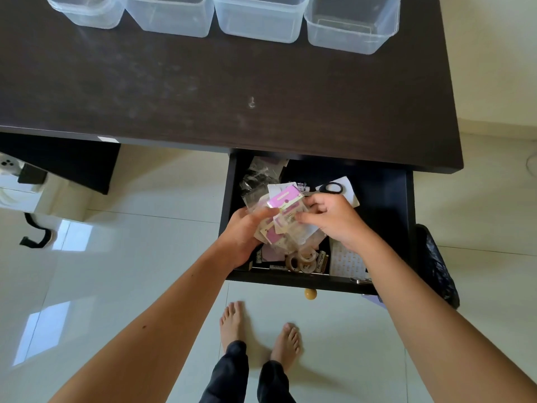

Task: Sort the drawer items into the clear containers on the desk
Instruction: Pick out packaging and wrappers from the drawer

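The dark drawer (386,205) stands pulled out under the desk's front edge. Both hands are inside it, over a pile of small pink-and-cream packets in clear sleeves (286,202). My left hand (245,231) grips the left side of the bundle. My right hand (331,216) pinches its right side with curled fingers. Black-handled scissors (331,188) lie on white paper behind my right hand. Tape rolls (303,258) and a dotted sheet (347,261) lie at the drawer's front. Several clear containers (261,18) line the desk's far edge.
The dark desk top (232,91) lies between the drawer and the containers. A round wooden knob (310,294) sticks out of the drawer front. A black plastic bag (438,266) hangs right of the drawer. My bare feet stand on the glossy tile floor below.
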